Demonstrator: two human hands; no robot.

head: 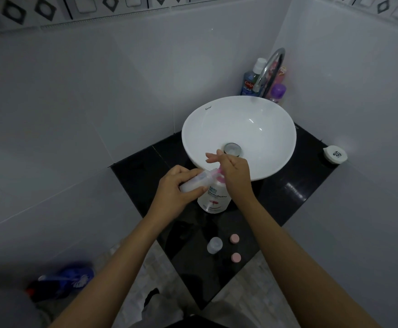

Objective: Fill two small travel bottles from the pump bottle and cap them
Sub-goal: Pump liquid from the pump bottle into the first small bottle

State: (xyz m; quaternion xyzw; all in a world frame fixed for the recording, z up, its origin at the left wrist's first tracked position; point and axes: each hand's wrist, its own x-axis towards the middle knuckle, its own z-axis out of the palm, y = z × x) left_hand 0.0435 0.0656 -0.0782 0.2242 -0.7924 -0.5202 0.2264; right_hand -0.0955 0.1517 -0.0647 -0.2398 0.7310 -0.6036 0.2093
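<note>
The left hand (173, 195) closes its grip around a clear travel bottle (194, 182), tilted toward the pump bottle (214, 198) on the black tabletop (295, 192). The right hand (234, 172) covers the pump head; its grip cannot be determined. A second travel bottle (214, 245) stands uncapped near two pink caps (234, 239).

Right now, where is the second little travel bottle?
The second travel bottle stands uncapped on the black counter, nearest the camera, left of two pink caps, below the pump bottle.

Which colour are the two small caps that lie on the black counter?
Both caps are pale pink; the head view shows them beside the standing travel bottle.
</note>
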